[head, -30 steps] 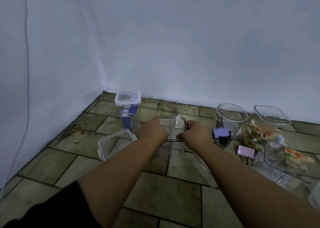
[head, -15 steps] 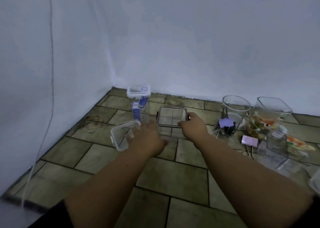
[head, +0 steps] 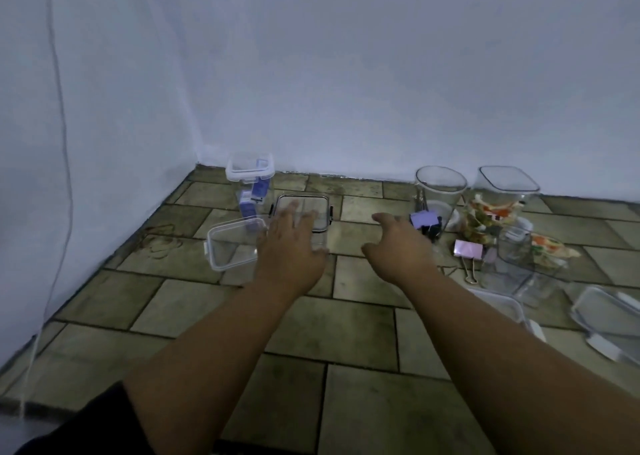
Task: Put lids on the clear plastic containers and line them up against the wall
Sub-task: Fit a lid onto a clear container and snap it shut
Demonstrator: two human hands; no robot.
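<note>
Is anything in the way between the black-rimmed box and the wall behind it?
Nothing visible. Bare floor tiles lie between the black-rimmed box and the wall. The tall lidded container stands off to its left, beside that path.

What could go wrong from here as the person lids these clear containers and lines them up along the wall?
1. The left hand is spread at the black-rimmed container, close beside the tall lidded container; a careless push toward the wall may topple the tall one.
2. The right hand hangs open near the round open container and binder clips; reaching could scatter the clips or tip it.
</note>
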